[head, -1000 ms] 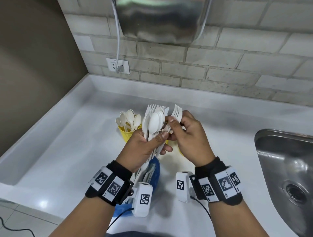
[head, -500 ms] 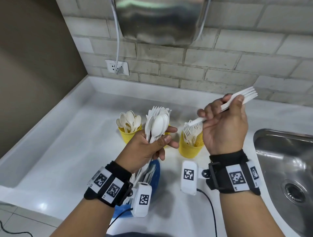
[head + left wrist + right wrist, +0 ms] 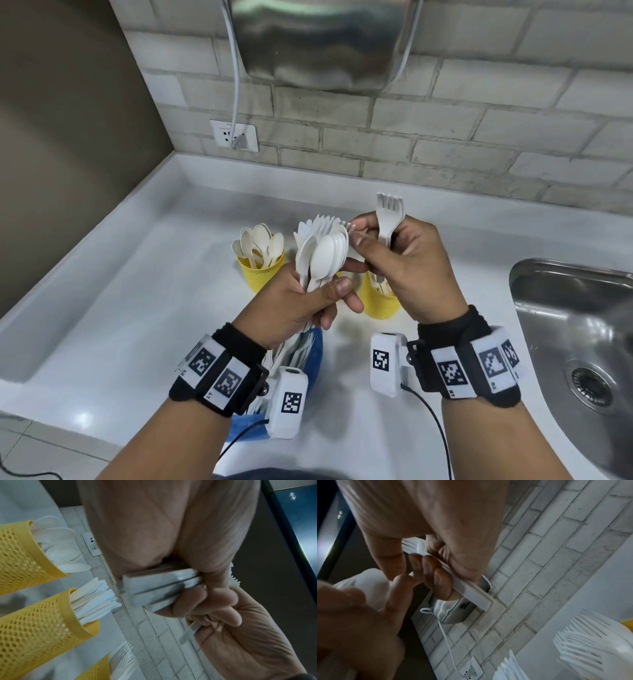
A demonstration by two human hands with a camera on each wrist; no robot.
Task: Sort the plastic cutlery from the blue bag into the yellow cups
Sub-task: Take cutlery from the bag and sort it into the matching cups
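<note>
Left hand (image 3: pixel 294 305) grip: fingers and thumb curled tight round a mixed bundle (image 3: pixel 322 253) of white spoons, forks and knives, heads up; the left wrist view shows the flat handles (image 3: pixel 163 584) stacked and clamped in the fist. Right hand (image 3: pixel 407 270) grip: fingers curled round the handle of one fork (image 3: pixel 388 219), tines up, while thumb and forefinger reach to the top of the bundle; whether they pinch a second piece there, cannot tell.

Both hands are held above the bench (image 3: pixel 137 308), roughly mid-bench. Bundle's lower ends drop into the blue bag (image 3: pixel 313 349), which sits at the near edge under the left wrist.

Three yellow mesh cups stand behind the hands, toward the back edge: spoon cup (image 3: pixel 260 274) leftmost, knife cup (image 3: pixel 42 622) in the middle (hidden by the hands in the head view), fork cup (image 3: pixel 378 301) rightmost, just below the right hand.

Steel sink (image 3: pixel 579 349) is set in the right end of the bench. Wall socket (image 3: pixel 234 135) and a metal unit (image 3: pixel 322 41) are on the brick wall behind.
</note>
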